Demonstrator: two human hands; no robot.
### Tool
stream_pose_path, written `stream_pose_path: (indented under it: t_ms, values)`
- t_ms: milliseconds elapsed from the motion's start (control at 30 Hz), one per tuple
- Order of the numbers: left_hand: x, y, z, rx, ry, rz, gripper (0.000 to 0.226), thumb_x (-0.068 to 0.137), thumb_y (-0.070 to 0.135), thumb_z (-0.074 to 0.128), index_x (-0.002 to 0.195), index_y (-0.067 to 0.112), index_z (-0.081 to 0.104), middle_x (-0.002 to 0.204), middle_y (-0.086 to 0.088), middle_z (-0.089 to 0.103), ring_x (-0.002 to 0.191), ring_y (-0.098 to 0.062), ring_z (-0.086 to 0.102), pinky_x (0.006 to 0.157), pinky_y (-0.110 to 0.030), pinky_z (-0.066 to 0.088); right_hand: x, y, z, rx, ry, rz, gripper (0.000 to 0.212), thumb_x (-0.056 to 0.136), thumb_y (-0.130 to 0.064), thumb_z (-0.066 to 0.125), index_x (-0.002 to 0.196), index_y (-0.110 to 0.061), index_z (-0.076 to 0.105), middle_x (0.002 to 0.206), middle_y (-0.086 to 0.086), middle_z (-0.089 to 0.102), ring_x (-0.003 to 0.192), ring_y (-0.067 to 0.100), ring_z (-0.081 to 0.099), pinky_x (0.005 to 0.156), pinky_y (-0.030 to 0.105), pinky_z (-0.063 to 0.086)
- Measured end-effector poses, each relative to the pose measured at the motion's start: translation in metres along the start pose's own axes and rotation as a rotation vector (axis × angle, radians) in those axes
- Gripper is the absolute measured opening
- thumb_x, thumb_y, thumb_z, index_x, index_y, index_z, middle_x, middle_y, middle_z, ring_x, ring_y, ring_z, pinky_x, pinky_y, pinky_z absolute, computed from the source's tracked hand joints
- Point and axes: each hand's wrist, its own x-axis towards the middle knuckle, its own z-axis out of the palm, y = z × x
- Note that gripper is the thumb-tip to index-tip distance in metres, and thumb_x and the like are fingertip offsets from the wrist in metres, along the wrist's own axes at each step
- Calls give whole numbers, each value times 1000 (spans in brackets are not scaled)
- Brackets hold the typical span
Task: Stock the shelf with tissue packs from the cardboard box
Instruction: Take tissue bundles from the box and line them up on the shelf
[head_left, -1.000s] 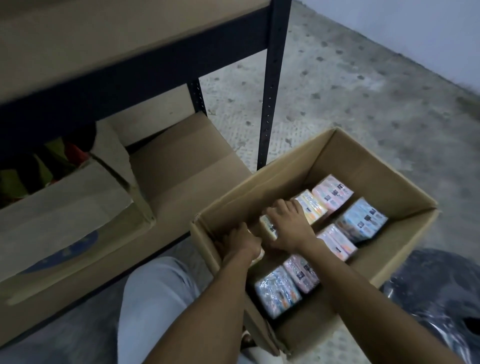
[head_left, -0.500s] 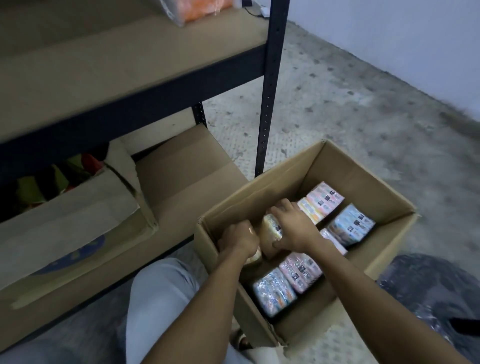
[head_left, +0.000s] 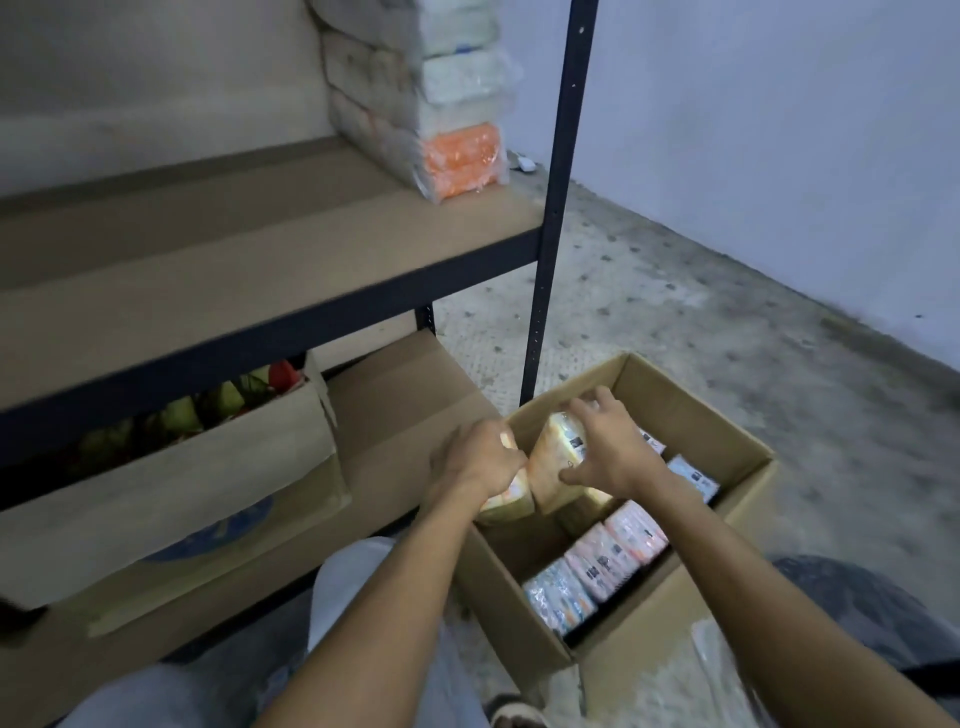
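Observation:
An open cardboard box sits on the floor at lower right, with several tissue packs lying flat inside. My left hand grips one yellowish tissue pack at the box's near-left corner. My right hand holds a second yellowish tissue pack, upright and lifted above the box rim. The two held packs touch each other. The brown shelf board is to the upper left, with a wrapped stack of tissue packs at its right end.
A dark metal shelf post stands just behind the box. On the lower shelf are an open carton with colourful items and a closed carton. My knee is in front. Black plastic lies at right.
Both hands have risen out of the box with their packs, and the right hand's pack now stands clear of the rim. The camera has tilted up, bringing the shelf's stacked packs into view.

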Motion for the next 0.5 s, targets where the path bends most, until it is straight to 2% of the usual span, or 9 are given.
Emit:
stream_pose_path:
  t_ms: [133, 200, 267, 367, 500]
  values:
    - [-24, 7, -40, -76, 68, 59, 25, 71, 38, 63, 95, 32, 68, 91, 4, 66, 88, -24, 62, 78, -36, 54, -11, -26, -39, 3, 126, -12, 81, 48, -34, 79, 123, -25, 49, 121, 8, 38, 110, 30, 44, 86, 44, 49]
    - [-37, 11, -60, -94, 108, 100, 21, 72, 37, 63, 91, 29, 67, 86, 6, 65, 81, -22, 61, 69, -33, 52, -20, -41, -59, 9, 200, -14, 77, 49, -31, 78, 121, -27, 49, 124, 6, 37, 108, 29, 45, 84, 45, 50]
    - [-50, 15, -81, -74, 154, 137, 24, 75, 41, 63, 96, 30, 66, 86, 7, 64, 76, -21, 61, 61, -28, 46, -29, -57, -77, 4, 284, -23, 76, 51, -28, 78, 120, -27, 48, 124, 4, 36, 106, 28, 47, 82, 44, 51]
    - [-69, 17, -111, -33, 232, 192, 36, 73, 49, 61, 107, 38, 63, 86, 9, 69, 73, -21, 66, 71, -32, 52, -41, -78, -100, 16, 392, -26, 75, 52, -25, 81, 121, -28, 49, 125, 3, 36, 110, 25, 45, 86, 41, 50]
    - [-93, 18, -153, -38, 342, 239, 27, 73, 50, 63, 99, 44, 66, 67, 12, 67, 66, -13, 64, 63, -28, 47, -53, -101, -129, 57, 509, -62, 77, 52, -25, 81, 122, -27, 50, 127, 4, 37, 116, 26, 42, 90, 38, 48]
